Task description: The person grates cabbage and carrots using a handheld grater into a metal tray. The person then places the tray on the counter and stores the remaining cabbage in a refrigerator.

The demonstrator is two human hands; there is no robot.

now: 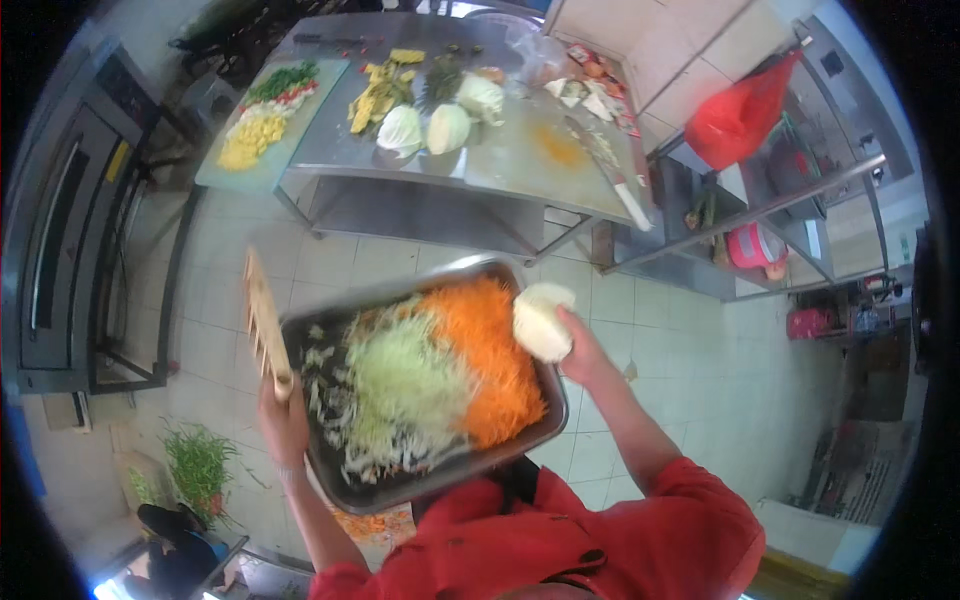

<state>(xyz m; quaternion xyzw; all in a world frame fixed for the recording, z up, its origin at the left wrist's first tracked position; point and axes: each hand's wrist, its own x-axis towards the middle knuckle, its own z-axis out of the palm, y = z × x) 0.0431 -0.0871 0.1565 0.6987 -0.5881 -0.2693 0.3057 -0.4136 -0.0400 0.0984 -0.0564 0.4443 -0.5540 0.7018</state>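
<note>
The left hand (pixel 284 422) grips a slotted wooden board (pixel 263 318) beside the tray (pixel 432 490); the right hand (pixel 584 350) holds cut cabbage (pixel 543 324) at its right rim — slack fingers could drop that, and a bump could spill the shredded carrot (pixel 492 372).

The single wide fisheye view is taken from head height, and it faces steeply down and forward. Quite near below it, around the centre, is the dark rectangular metal tray (pixel 365 497); the red cloth garment (pixel 480 545) enters from the lower edge. The long grey stainless-steel table (pixel 515 155) stands farther, toward the top.
</note>
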